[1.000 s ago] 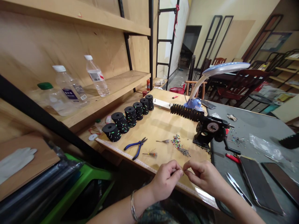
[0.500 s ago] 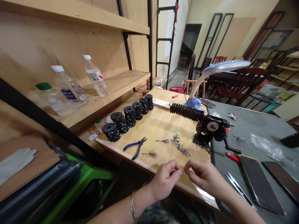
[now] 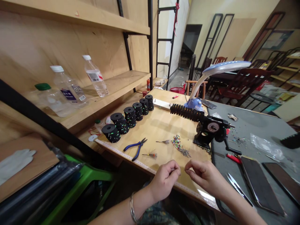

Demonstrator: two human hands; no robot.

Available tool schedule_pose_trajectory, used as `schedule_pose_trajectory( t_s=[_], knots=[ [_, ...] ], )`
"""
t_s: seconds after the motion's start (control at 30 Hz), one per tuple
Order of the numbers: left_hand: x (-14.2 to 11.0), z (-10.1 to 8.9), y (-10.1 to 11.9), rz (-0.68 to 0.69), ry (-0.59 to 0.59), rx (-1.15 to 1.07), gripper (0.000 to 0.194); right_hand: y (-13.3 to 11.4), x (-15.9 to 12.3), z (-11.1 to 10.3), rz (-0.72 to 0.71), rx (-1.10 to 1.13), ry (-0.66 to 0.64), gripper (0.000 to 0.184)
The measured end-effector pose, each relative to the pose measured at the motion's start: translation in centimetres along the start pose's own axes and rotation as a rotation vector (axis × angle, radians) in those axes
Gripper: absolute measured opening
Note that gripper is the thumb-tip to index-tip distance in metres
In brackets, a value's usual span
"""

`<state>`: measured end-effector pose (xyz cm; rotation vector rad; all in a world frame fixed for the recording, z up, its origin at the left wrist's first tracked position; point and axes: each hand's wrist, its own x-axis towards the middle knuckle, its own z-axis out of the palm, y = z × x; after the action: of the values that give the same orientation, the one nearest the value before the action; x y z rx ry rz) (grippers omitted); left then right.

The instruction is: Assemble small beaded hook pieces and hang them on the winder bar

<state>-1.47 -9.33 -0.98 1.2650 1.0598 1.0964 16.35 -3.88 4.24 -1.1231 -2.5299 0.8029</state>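
Observation:
My left hand, with a bangle at the wrist, is closed in a pinch over the table's front edge. Facing it a short gap away, my right hand is pinched too, thumb against forefinger. Whatever either one holds is too small to make out. Just beyond them lie a pile of coloured beads and a heap of small metal pieces. To the left are blue-handled pliers, a bristly bundle with an orange band and a plain one.
Black foam spools line the table's left side. A black hand-crank winder with a ribbed black roll stands right, before a blue lamp. Scissors and a phone lie on the grey mat.
My left hand has shifted very slightly left, so the gap between the hands is a little wider. The right hand is nearly still. Objects on the table have not moved.

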Motion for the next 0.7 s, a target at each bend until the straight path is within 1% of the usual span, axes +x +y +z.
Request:
schedule_pose_trajectory(
  t_s=[0.17,0.23,0.27,0.33,0.4,0.47,0.53,0.6,0.67,0.7],
  knots=[
    [-0.3,-0.3,-0.3,-0.028,-0.051,-0.078,0.021,0.5,0.0,0.4,0.005,0.020,-0.003,0.023],
    [-0.6,-0.4,-0.3,-0.055,-0.081,-0.082,0.022,0.7,-0.1,0.5,0.000,0.036,0.015,0.022],
    [-0.8,-0.4,-0.4,-0.076,-0.093,-0.086,0.023,0.8,-0.1,0.6,-0.004,0.047,0.027,0.025],
    [-1.4,-0.5,-0.5,-0.119,-0.106,-0.100,0.025,0.8,-0.3,0.7,-0.008,0.067,0.046,0.032],
    [-2.1,-0.6,-0.7,-0.147,-0.109,-0.121,0.027,0.8,-0.5,0.7,-0.013,0.088,0.063,0.033],
    [-3.0,-0.6,-1.0,-0.169,-0.112,-0.149,0.028,0.8,-0.9,0.6,-0.049,0.109,0.096,0.032],
    [-3.8,-0.7,-1.2,-0.179,-0.104,-0.146,0.029,1.1,-1.6,0.3,-0.093,0.114,0.168,0.030],
    [-4.5,-1.0,-1.4,-0.165,-0.094,-0.056,0.027,1.9,-2.5,-0.3,-0.094,0.097,0.292,0.026],
    [-5.0,-1.4,-1.6,-0.161,-0.139,0.102,0.027,3.2,-3.6,-1.1,-0.028,0.078,0.461,0.023],
    [-5.2,-1.6,-1.6,-0.163,-0.175,0.136,0.026,4.0,-4.2,-1.7,0.027,0.071,0.553,0.023]
  ],
)
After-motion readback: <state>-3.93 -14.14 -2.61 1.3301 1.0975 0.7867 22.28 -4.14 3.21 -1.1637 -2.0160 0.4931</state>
